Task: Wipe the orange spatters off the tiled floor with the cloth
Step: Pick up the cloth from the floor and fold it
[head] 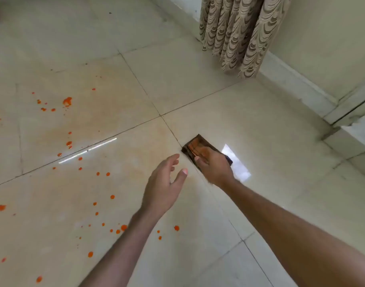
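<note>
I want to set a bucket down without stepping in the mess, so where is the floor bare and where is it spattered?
Bare: the tile between the right hand holding the cloth, the curtain and the skirting; also the tile near right, under the right forearm. Crowded: orange spatters dot the tiles left of and below the left hand.

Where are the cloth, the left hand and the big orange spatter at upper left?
cloth [195,144]: head view, on its stained far end, left uncovered.
left hand [164,183]: head view, on the middle of the hand.
big orange spatter [67,101]: head view, on the middle of the blot.
</note>
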